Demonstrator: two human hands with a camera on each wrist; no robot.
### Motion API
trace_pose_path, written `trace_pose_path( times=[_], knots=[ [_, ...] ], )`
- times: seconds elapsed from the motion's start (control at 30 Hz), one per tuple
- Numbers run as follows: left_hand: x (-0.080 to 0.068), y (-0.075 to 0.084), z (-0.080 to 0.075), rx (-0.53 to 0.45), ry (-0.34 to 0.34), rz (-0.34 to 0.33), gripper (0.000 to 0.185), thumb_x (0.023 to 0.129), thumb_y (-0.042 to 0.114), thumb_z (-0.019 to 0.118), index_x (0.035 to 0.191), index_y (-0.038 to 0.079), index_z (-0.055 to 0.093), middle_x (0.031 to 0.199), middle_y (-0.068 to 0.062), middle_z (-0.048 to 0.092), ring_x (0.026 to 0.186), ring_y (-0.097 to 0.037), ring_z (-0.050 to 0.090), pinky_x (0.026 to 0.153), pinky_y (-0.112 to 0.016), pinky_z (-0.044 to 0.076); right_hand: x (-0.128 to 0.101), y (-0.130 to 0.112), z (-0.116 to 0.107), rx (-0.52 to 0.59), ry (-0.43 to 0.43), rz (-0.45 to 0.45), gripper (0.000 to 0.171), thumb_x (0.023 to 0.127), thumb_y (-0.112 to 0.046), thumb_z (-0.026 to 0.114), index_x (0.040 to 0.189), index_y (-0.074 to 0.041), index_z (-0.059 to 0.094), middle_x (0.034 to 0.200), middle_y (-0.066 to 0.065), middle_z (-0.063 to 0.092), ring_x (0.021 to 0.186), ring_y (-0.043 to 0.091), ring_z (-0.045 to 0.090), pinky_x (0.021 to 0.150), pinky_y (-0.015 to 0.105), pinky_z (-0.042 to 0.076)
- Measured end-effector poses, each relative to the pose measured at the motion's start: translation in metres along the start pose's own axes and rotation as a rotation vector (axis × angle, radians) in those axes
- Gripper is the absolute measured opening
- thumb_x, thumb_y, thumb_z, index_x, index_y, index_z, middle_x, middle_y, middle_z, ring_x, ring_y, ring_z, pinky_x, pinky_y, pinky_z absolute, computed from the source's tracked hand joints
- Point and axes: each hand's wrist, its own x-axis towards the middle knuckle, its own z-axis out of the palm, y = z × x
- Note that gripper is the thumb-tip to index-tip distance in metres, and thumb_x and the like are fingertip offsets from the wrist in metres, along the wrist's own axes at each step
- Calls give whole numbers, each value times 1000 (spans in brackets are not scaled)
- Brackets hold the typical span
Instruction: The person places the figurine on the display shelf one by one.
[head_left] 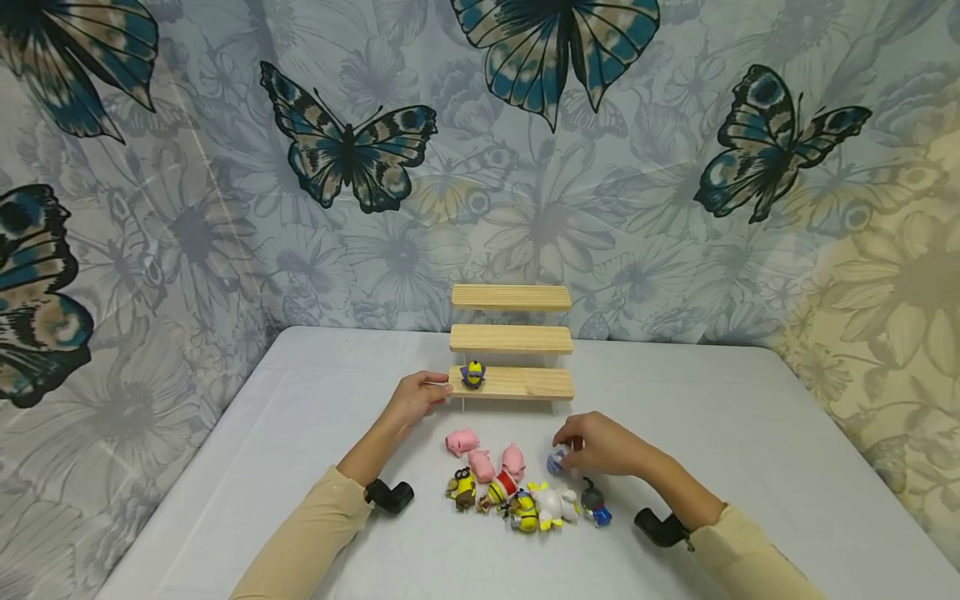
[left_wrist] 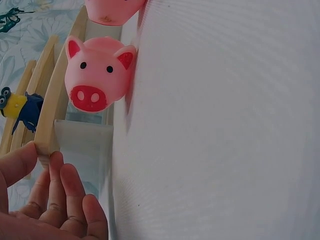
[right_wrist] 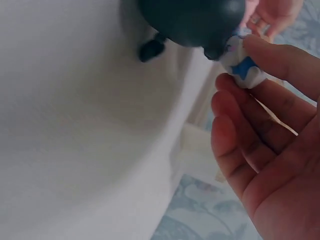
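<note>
Left first: L hand [head_left: 417, 397] rests at the left end of the rack [head_left: 512, 383], thumb and curled fingers [left_wrist: 64, 192] pinching the end of its lowest step. Wrist view confirms the thumb on the wood edge, fingers bent beneath it. Minion [head_left: 472, 374] stands upright on that lowest step, just beside the hand, not touched. Upper two steps bare wood.

Centre, on the table [head_left: 300, 433] in front of the rack: cluster of small toys. Pink pig [head_left: 462, 441] lies nearest the L forearm, two more pink ones just right of it. Below them a row w/ a yellow-brown figure [head_left: 462, 488], a yellow-blue figure [head_left: 524, 512], a white figure [head_left: 557, 503] and a dark-headed figure [head_left: 595, 503], all close or touching.

Right: R hand [head_left: 600, 444] hovers low over the table right of the pile, fingers curled, pinching a small blue-white toy [head_left: 556, 461] btw thumb and fingertips [right_wrist: 235, 107]. Toy sits just beside the pigs, near the rack's right foot; cannot tell if it touches the table.
</note>
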Motion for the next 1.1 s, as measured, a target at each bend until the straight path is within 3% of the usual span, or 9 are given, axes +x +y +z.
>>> trace_pose_path(
  times=[0.13,0.5,0.73,0.93,1.1],
  knots=[
    [1,0,0,-7,2,2,32,92,22,67,121,8,65,96,-6,71,87,-15,62,74,-29,49,0,1,-6,47,39,-9,22,84,-13,74,102,-2,71,92,0,68,75,1,51,65,22,47],
    [0,1,0,-11,3,-7,32,92,21,67,120,7,65,97,-9,71,84,-14,61,73,-28,48,6,-4,-21,71,185,34,25,82,-14,76,102,0,72,82,0,66,72,4,53,63,23,48],
    [-1,2,0,-11,3,-7,31,92,22,67,120,8,65,97,-8,70,83,-13,60,72,-28,48,8,-3,-20,96,212,-12,24,87,-10,71,108,1,70,85,2,63,74,4,51,65,23,47],
    [-1,0,0,-17,0,-9,31,91,21,67,119,8,65,96,-8,70,83,-13,60,72,-28,48,11,-2,-17,106,201,19,13,86,-13,72,97,-6,71,80,-1,62,70,5,49,62,23,45],
    [0,-1,1,-16,-4,-9,31,92,21,67,119,6,65,96,-8,71,83,-14,61,72,-28,48,11,-2,-14,132,186,60,13,81,-12,73,89,-8,63,73,-3,52,66,7,44,58,22,39]
  ],
)
